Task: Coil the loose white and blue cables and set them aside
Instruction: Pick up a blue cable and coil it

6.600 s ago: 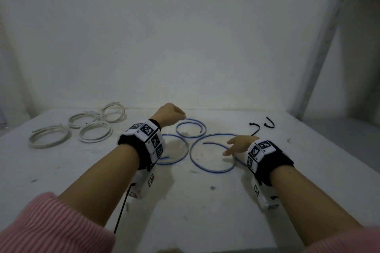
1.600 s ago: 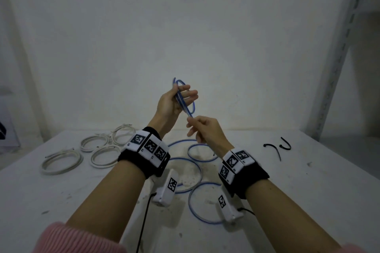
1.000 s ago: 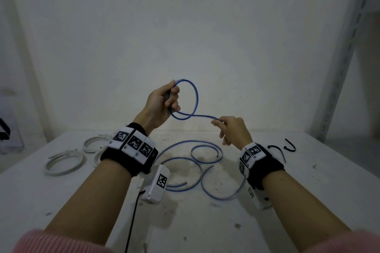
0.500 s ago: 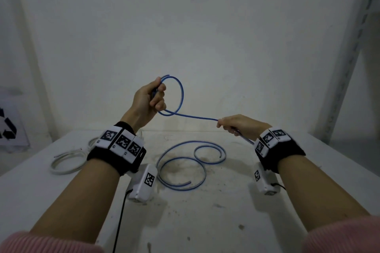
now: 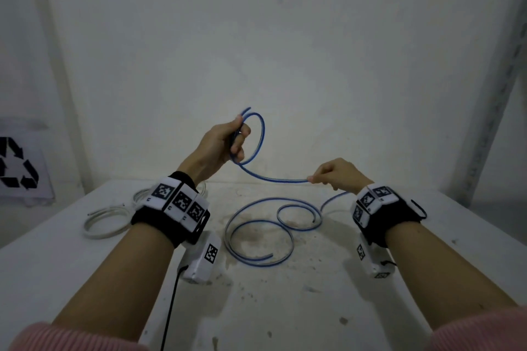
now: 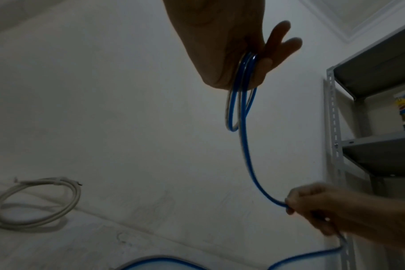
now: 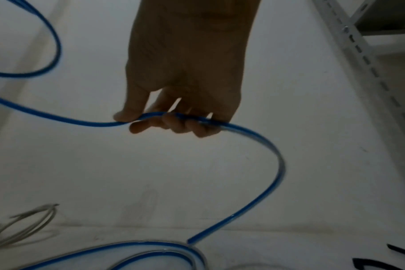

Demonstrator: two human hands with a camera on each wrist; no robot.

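My left hand [image 5: 241, 137] is raised above the table and grips a small loop of the blue cable [image 5: 261, 134] between thumb and curled fingers. From that loop the blue cable [image 5: 273, 179] runs right to my right hand [image 5: 316, 178], which pinches it at about the same distance from me, lower down. Past the right hand it drops to the table, where the loose length [image 5: 226, 234] lies in open curls. In the left wrist view, two turns of cable [image 6: 244, 146] hang from the left hand [image 6: 261, 60]. My right hand [image 7: 164, 120] curls round the cable [image 7: 278, 159].
Coiled white cables [image 5: 97, 232] lie at the table's far left. The white table [image 5: 285, 308] is stained. Black ties [image 7: 377, 263] lie at the right. A grey metal shelf [image 6: 377, 151] stands to the right, and a recycling sign [image 5: 17, 164] hangs on the left wall.
Earlier both hands were down at the blue coils on the table. Within the last second my right hand has moved right, away from the left, drawing out the cable between them.
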